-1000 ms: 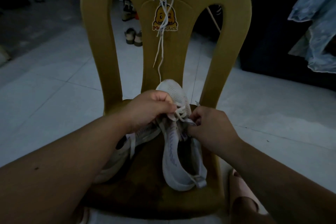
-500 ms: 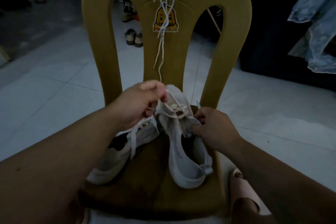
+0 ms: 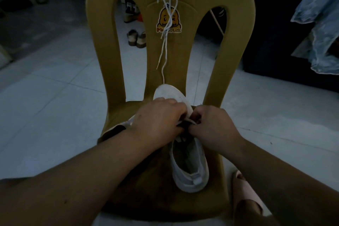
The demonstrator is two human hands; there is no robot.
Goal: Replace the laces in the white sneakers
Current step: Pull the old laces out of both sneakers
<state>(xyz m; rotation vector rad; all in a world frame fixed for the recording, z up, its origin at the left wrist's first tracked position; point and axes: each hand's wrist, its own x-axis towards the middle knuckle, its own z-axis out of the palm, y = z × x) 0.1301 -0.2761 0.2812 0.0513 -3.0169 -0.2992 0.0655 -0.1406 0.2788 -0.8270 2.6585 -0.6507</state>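
Left hand (image 3: 159,117), right hand (image 3: 212,126) pinch lace (image 3: 191,122) atop sneaker (image 3: 189,167) on chair (image 3: 236,42).

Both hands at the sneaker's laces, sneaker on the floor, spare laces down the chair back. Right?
No: head view shows the sneaker on the chair seat, not the floor. The left hand, right hand and spare laces are as you say.

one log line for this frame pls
sneaker: on chair seat | left hand: over its forefoot, grip hidden | right hand: pinches lace | spare laces: hang on chair back
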